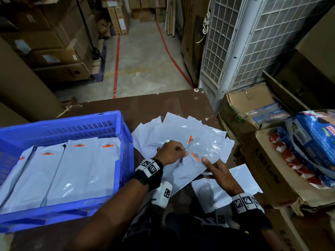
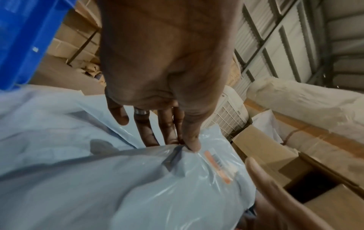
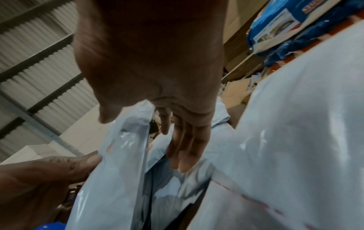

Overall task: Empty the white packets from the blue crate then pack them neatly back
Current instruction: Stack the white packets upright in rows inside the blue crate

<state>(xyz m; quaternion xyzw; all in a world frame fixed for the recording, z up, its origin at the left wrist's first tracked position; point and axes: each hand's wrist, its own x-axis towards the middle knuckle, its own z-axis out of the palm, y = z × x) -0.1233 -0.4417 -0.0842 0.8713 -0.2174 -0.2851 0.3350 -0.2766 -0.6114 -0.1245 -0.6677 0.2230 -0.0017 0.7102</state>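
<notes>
Though glossy, creased white packet (image 1: 188, 165)

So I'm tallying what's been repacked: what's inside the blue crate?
The blue crate holds white packets lying flat in overlapping rows, about four visible on top, with orange labels. Anything beneath them and the crate floor is covered, so the count cannot be told.

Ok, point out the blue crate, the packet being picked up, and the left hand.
blue crate (image 1: 125, 134): head view, right wall.
packet (image 1: 192, 167): head view, its middle below the orange label.
left hand (image 1: 171, 152): head view, back of the hand.
</notes>
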